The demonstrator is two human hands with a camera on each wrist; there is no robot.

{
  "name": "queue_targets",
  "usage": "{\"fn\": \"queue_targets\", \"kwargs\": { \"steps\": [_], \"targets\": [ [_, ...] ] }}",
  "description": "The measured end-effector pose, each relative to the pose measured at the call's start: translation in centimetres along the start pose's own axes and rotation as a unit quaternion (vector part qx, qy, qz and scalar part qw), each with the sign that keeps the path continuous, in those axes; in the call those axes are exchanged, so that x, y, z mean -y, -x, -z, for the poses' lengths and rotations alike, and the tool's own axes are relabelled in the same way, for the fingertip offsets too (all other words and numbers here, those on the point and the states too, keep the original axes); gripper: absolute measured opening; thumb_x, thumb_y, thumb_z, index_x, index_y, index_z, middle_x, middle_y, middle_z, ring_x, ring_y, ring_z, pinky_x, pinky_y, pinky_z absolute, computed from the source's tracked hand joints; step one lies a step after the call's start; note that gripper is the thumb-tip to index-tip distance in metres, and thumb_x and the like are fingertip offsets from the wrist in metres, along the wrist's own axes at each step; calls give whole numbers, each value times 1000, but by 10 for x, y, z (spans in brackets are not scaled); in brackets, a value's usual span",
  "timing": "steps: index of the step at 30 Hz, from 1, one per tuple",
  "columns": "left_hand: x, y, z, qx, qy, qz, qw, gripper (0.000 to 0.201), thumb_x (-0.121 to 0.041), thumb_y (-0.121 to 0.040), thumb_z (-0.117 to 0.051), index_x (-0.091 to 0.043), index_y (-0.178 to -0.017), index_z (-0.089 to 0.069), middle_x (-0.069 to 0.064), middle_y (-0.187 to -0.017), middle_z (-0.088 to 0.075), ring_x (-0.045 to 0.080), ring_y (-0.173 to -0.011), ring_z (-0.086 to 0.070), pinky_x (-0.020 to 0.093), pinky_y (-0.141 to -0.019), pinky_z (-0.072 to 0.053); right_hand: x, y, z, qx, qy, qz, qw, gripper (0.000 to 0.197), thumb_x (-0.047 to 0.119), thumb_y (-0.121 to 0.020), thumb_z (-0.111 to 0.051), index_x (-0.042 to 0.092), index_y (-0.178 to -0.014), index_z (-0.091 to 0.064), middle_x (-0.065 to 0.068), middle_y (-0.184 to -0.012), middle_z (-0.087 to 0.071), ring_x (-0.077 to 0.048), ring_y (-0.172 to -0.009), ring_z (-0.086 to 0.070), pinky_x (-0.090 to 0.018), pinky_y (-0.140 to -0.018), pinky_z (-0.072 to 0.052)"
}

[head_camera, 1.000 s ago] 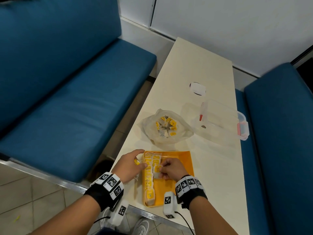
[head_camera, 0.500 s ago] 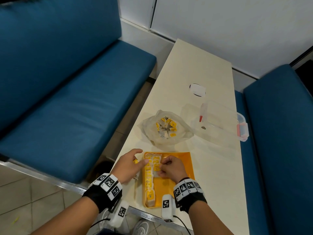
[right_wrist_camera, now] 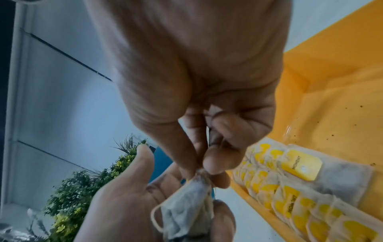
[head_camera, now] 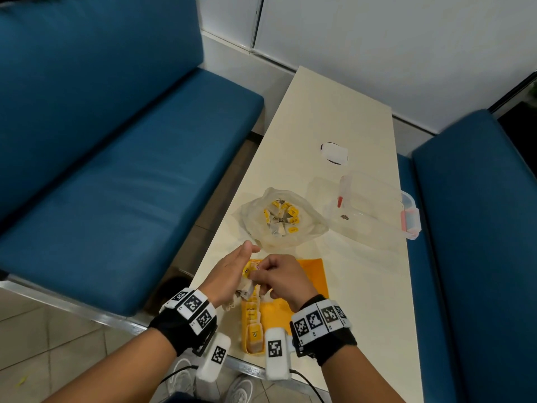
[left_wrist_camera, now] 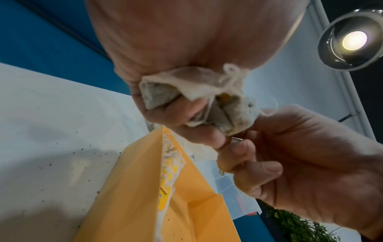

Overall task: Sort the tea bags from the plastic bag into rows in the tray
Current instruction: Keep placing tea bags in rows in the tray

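Paper tea bags (left_wrist_camera: 186,96) sit bunched in the left hand (head_camera: 229,271); the right hand (head_camera: 283,276) pinches 1 bag's string above the orange tray (head_camera: 315,274).

2 hands (head_camera: 232,274) (head_camera: 283,276), 1 tray (head_camera: 315,274), 1 plastic bag (head_camera: 308,225), 1 clear box (head_camera: 377,210), 2 benches (head_camera: 116,170) (head_camera: 476,257).

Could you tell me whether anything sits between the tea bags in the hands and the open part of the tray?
Nothing visible does. The left hand holds the tea bags just above the tray; the right hand pinches their top. The row of tea bags fills only the tray's left side.
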State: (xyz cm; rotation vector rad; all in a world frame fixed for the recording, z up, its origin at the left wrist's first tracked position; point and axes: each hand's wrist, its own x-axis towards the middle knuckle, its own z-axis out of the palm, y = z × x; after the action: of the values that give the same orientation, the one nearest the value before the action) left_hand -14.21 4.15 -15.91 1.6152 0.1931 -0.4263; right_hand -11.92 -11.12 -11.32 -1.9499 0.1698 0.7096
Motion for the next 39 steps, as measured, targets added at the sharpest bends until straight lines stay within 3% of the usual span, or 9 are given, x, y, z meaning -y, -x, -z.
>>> {"fn": "queue_targets", "kwargs": {
  "steps": [5,7,9,11,16,20,26,30,39],
  "targets": [
    [-2,4,2,13,67,-3,998,44,-63,-90,-55,-26,-106,-75,-3,-104,-76,13,-102,-70,42,-99,-52,2,-4,6,-28,-64,-9,997,12,6,-81,-72,8,-81,-60,-12,-70,-63,-20,-52,-58,-25,-45,-35],
    [-3,7,4,28,110,-2,994,27,-38,-96,-65,-14,-104,-74,6,-92,-73,17,-80,-70,38,-75,-58,2,-6,9,-37,-82,-1,996,12,4,-81,-72,8,-81,-60,-13,-70,-62,-21,-53,-59,-25,-44,-36],
    [-4,11,6,36,148,11,988,20,-20,-96,-67,-2,-106,-69,14,-85,-67,16,-59,-63,27,-48,-50,2,-7,11,-52,-100,16,994,14,3,-81,-72,7,-79,-59,-12,-67,-61,-22,-55,-60,-26,-44,-38],
    [-4,12,8,30,149,17,988,17,-12,-95,-67,2,-104,-67,17,-84,-65,15,-50,-59,22,-40,-43,1,-8,13,-65,-114,36,991,16,2,-82,-72,7,-77,-58,-11,-65,-61,-22,-56,-61,-27,-46,-39],
    [0,9,10,35,130,8,991,12,-9,-94,-68,0,-102,-69,15,-81,-68,17,-53,-60,27,-45,-49,-1,-9,8,-64,-108,84,989,9,1,-83,-72,6,-85,-65,-8,-68,-63,-23,-58,-61,-27,-46,-40],
    [1,10,13,37,122,6,992,20,-12,-92,-72,-9,-112,-71,15,-84,-71,17,-60,-65,28,-49,-51,-2,-7,18,-71,-93,110,987,9,6,-81,-77,11,-79,-70,-3,-71,-64,-14,-60,-58,-22,-49,-40],
    [-2,15,24,-11,87,32,996,17,-13,-94,-70,-12,-111,-70,18,-85,-70,11,-46,-57,22,-39,-42,-23,-13,51,-103,35,98,989,9,2,-72,-82,5,-74,-74,-2,-79,-72,-3,-66,-62,-19,-65,-48],
    [2,13,26,-34,68,35,997,15,-15,-93,-72,-14,-108,-72,29,-95,-68,12,-46,-57,22,-40,-42,-38,-13,59,-78,-58,47,994,12,-4,-78,-75,6,-75,-68,-9,-78,-69,-15,-62,-57,-23,-50,-38],
    [17,4,22,-54,31,34,997,17,-21,-91,-75,-21,-108,-70,29,-97,-66,20,-53,-60,32,-50,-52,-55,-16,50,-27,-113,-10,993,12,-5,-88,-66,5,-85,-59,-12,-64,-61,-20,-55,-60,-22,-42,-31]
  ]
}}
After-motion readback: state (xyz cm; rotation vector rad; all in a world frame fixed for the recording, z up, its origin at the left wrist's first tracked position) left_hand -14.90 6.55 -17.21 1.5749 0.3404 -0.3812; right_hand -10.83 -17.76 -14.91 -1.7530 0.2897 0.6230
